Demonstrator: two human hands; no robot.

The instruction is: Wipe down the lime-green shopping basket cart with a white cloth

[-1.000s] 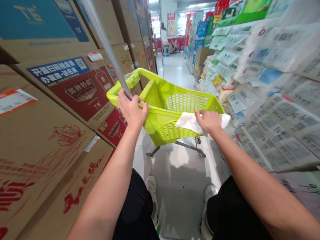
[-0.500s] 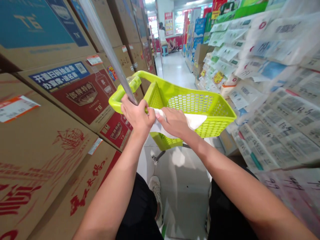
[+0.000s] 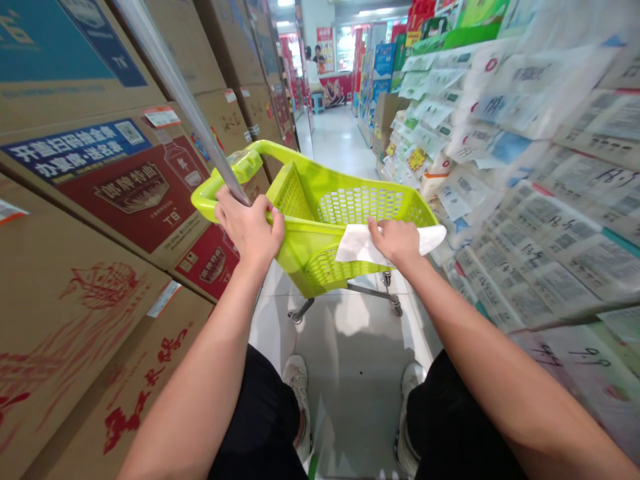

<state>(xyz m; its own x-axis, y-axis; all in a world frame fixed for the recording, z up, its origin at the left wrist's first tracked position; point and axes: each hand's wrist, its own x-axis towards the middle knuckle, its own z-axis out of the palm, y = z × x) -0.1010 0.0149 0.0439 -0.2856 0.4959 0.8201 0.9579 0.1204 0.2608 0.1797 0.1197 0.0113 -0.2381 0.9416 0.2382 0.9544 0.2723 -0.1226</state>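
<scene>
A lime-green shopping cart point(image 3: 350, 193) with a perforated basket stands on wheels in front of me. My left hand point(image 3: 249, 225) is closed round the cart's near-left rim and also grips a grey metal pole point(image 3: 170, 73) that slants up to the left. My right hand point(image 3: 395, 240) presses a white cloth point(image 3: 357, 245) against the basket's near rim on the right side, fingers curled over it. My legs in black shorts and my white shoes show below.
Stacked cardboard boxes point(image 3: 100, 220) with red and blue print wall in the left side. Shelves of plastic-wrapped white packages point(image 3: 525, 167) line the right. A white tiled aisle point(image 3: 340, 140) runs ahead to a person on a stool point(image 3: 317, 63) far off.
My right hand with the cloth went left along the rim to my left hand, then slid back to the right side. The left hand kept its grip.
</scene>
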